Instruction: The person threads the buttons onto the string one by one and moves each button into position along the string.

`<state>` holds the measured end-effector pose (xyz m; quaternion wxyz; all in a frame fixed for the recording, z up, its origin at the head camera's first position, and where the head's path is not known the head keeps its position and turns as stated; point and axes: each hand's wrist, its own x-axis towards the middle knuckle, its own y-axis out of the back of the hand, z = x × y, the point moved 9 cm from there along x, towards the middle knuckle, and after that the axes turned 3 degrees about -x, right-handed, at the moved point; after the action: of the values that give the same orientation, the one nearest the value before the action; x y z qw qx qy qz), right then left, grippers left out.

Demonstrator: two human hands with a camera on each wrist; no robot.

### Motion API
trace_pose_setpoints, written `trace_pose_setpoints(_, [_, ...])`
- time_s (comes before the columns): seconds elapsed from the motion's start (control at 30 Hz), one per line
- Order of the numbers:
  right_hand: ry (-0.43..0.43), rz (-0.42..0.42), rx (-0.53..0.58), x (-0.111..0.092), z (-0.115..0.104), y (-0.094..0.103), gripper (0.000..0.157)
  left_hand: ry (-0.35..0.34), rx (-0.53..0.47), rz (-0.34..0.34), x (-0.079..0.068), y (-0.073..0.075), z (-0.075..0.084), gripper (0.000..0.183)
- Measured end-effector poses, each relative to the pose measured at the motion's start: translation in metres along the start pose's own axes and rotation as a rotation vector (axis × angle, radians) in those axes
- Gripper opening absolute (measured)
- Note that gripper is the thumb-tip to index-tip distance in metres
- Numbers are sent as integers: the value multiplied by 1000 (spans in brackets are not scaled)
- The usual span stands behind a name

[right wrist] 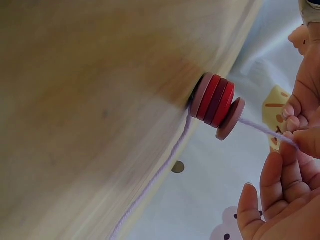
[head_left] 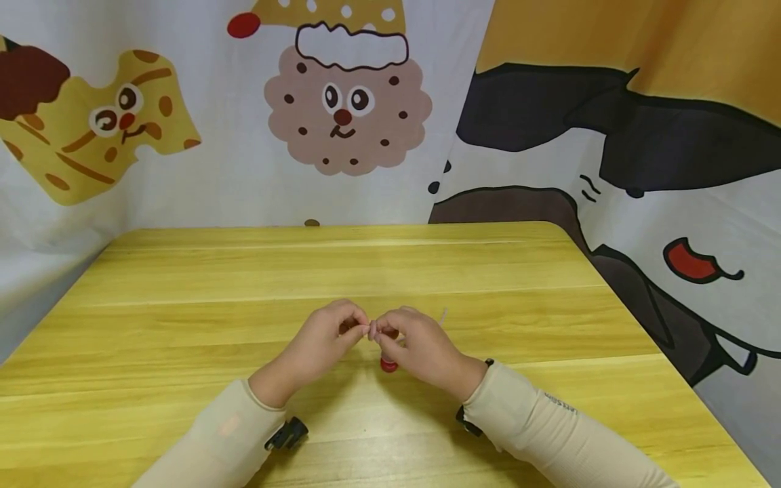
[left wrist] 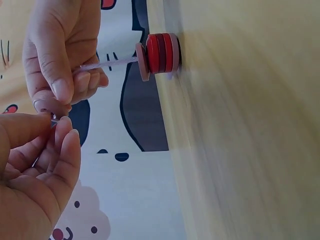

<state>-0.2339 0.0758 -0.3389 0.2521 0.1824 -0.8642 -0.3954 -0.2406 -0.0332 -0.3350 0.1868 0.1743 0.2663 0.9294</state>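
On the table stands a stack of several red, dark red and dusty-pink discs (left wrist: pixel 162 53), threaded on a lilac string (right wrist: pixel 260 127). The topmost pink disc (right wrist: pixel 231 119) sits tilted, slightly apart from the others. My right hand (head_left: pixel 424 349) is above the stack, its fingers holding the string and pinching a small pinkish disc (head_left: pixel 373 331). My left hand (head_left: pixel 326 339) meets it from the left, with thumb and fingertips pinching at that disc's hole, where a bit of string seems to show. Fingers partly hide this disc. In the head view, my right hand covers most of the stack.
The string's other end (right wrist: pixel 150 186) trails from under the stack across the wooden table (head_left: pixel 183 285). Behind the table hangs a white cloth (head_left: pixel 219 183) printed with cartoon figures. A black device (head_left: pixel 287 434) is strapped at my left wrist.
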Motion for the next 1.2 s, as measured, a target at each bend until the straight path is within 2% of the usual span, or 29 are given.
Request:
trace_pose_setpoints(0.4, [-16,2,29,0,1,0,9,6,-43,10,-1,3,3,5])
trace_pose_setpoints(0.77, [-108,-64,174,0,6,-5,37,15,-37,26,-1,6,4,5])
trace_pose_setpoints(1.2, [-91,-70,221,-2,7,-6,35,-19,-19,8,1,2,10,4])
